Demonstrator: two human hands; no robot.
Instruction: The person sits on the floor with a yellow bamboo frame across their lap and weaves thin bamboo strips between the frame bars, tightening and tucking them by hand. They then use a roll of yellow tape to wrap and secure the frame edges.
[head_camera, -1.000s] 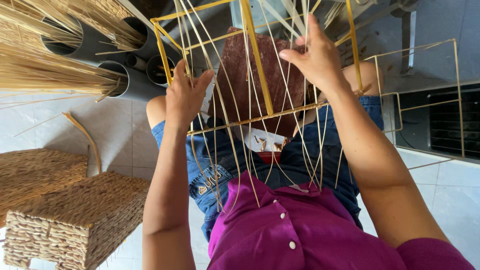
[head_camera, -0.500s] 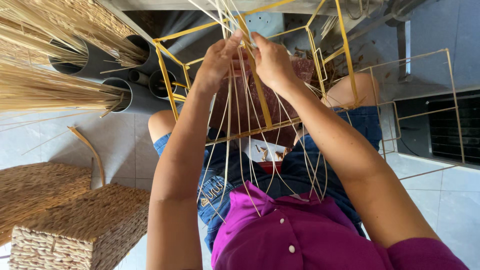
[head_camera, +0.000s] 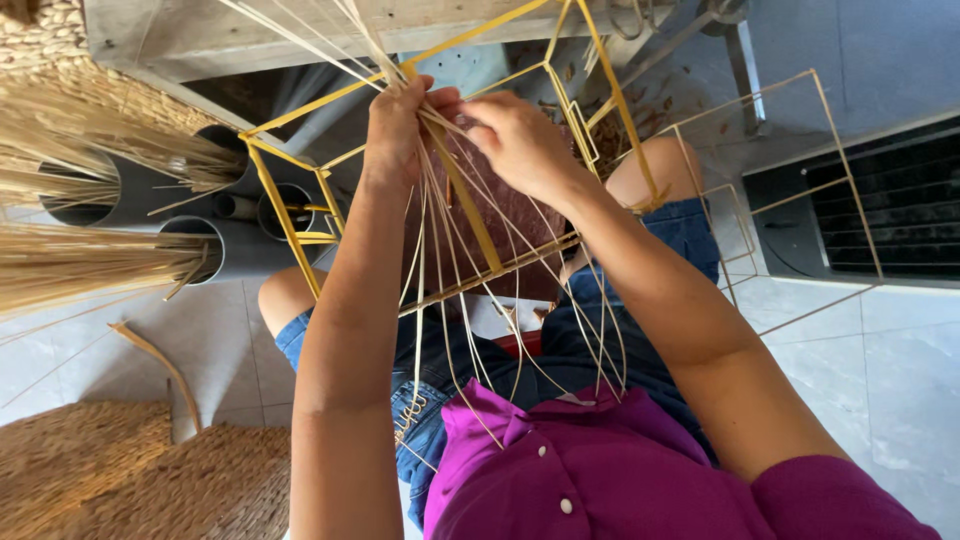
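Note:
A yellow metal wire frame (head_camera: 285, 225) rests tilted over my lap. Several pale straw-coloured strands (head_camera: 440, 250) hang from its upper bar down toward my purple shirt. My left hand (head_camera: 395, 130) is closed around a bunch of these strands at the top of the frame. Close beside it, my right hand (head_camera: 520, 140) pinches strands with its fingertips; the two hands almost touch. A dark reddish woven panel (head_camera: 520, 215) shows behind the strands inside the frame.
Grey plastic pipes (head_camera: 150, 195) holding bundles of dry straw (head_camera: 70, 270) stand at the left. Woven baskets (head_camera: 120, 480) sit at the lower left on the pale tiled floor. A second, thinner wire frame (head_camera: 820, 180) stands at the right near a dark grille (head_camera: 880, 210).
Both hands have come together at the top of the frame, from apart a second ago. They now gather the strands into one bunch.

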